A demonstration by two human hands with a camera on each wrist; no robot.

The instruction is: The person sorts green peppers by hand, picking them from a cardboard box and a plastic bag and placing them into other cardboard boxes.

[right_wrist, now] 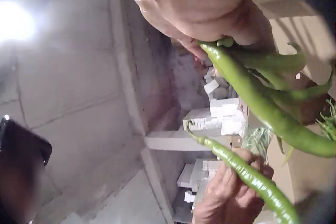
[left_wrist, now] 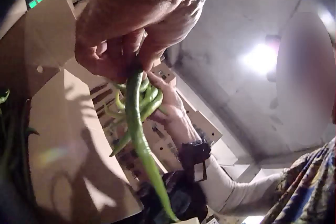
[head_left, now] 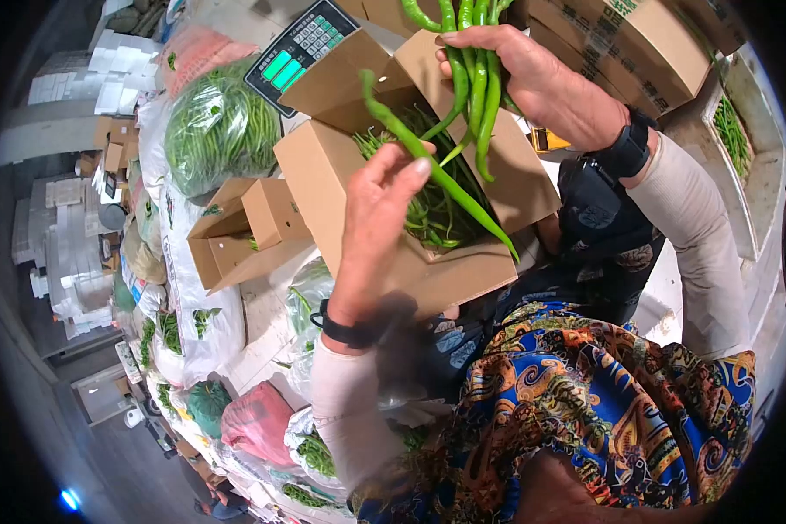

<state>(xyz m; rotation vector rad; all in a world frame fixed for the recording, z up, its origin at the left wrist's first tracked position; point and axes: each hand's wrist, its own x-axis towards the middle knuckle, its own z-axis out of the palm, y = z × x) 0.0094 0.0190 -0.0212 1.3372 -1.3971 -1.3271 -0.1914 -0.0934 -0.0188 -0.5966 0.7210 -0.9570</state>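
Observation:
In the head view my left hand [head_left: 378, 205] pinches one long green chili pepper [head_left: 463, 203] between thumb and fingers, over an open cardboard box [head_left: 323, 196]. The same pepper [left_wrist: 137, 129] hangs from the fingertips in the left wrist view. My right hand [head_left: 541, 83] grips a bunch of green chili peppers [head_left: 480, 83] above the box's far right side, their tips hanging down. Close up in the right wrist view, the bunch [right_wrist: 262, 98] sticks out from under the fingers. Inside the box lie more green peppers [head_left: 432, 218].
A scale display [head_left: 299, 57] stands behind the box. To the left are a clear bag of green peppers [head_left: 218, 127] and a smaller open box [head_left: 275, 214]. Closed cartons [head_left: 620, 52] stand at the back right, beside a white foam crate [head_left: 764, 131] with peppers.

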